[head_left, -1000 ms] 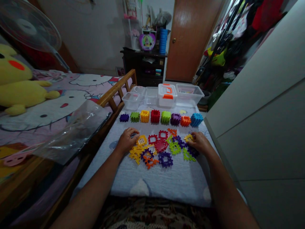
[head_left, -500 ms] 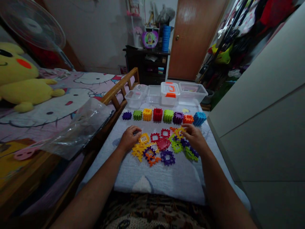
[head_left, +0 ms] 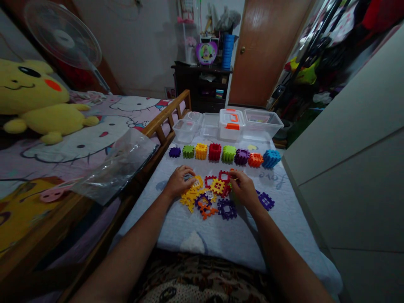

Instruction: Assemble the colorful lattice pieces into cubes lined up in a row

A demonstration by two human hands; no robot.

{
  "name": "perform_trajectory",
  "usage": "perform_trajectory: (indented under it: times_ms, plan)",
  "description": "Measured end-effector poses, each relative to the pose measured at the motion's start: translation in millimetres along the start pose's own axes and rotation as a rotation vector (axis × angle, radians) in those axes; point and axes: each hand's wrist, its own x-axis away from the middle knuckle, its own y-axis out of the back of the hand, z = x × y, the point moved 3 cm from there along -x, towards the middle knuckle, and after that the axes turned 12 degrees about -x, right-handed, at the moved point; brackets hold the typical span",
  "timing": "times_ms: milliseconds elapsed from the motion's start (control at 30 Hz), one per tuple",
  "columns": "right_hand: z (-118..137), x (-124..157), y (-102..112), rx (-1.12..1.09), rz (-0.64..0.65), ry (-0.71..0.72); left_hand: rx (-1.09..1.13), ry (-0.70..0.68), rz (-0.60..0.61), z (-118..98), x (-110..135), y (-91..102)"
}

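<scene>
Bed [head_left: 94, 139] on my left with a yellow plush [head_left: 41, 101] and a clear bag [head_left: 123, 164] on it; fan [head_left: 63, 35] behind. White wall [head_left: 353, 139] on my right, brown door [head_left: 268, 50] ahead. I'm at a pale padded table [head_left: 221, 235]. Clear bins [head_left: 221, 124] at the far edge, then a row of cubes [head_left: 221, 153] just in front of them. Near me, a pile of flat tiles [head_left: 210, 193] sits mid-table between my hands. A purple tile [head_left: 266, 200] lies apart to the right. Left hand [head_left: 179, 184] rests palm down on the pile's left edge, fingers curled onto yellow tiles; can't tell if it grips any. Right hand [head_left: 243, 189] covers the pile's right side, fingers bent together at a green tile [head_left: 232, 184]; grip unclear.
</scene>
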Motion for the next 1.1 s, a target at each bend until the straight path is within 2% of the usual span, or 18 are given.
perform_trajectory:
  times_ms: [133,300,367,467,600,733,800,900,1000,1100]
  plan:
    - [-5.8,7.4,9.2,0.110,-0.058,0.151,-0.003,-0.003,-0.016,2.1,-0.6,-2.8]
    - [5.0,17.6,1.5,0.282,0.069,0.284,-0.039,0.016,-0.045,-0.5,-0.8,-2.5]
    - [9.6,19.6,-1.9,0.343,0.113,0.291,-0.081,0.001,-0.046,-10.1,-0.6,1.0]
    - [11.3,20.6,-5.4,0.378,0.166,0.277,-0.137,-0.087,-0.032,-36.5,-0.6,7.0]
    - [7.6,20.5,-4.2,0.329,0.162,0.289,-0.149,-0.292,0.153,-77.7,-3.2,3.4]
    - [1.8,19.2,2.5,0.250,0.088,0.315,-0.203,-0.358,0.341,-97.6,-9.7,-10.5]
    - [-1.3,18.0,6.0,0.236,0.025,0.310,-0.226,-0.349,0.379,-99.6,-12.8,-16.2]
    - [-3.9,16.5,8.2,0.224,-0.045,0.300,-0.219,-0.344,0.357,-96.6,-15.6,-15.8]
    - [-4.0,15.9,7.1,0.221,-0.073,0.301,-0.147,-0.281,0.250,-81.4,-18.4,0.0]
    - [-3.9,15.6,5.0,0.221,-0.073,0.301,-0.061,-0.101,0.097,-52.5,-20.0,26.1]
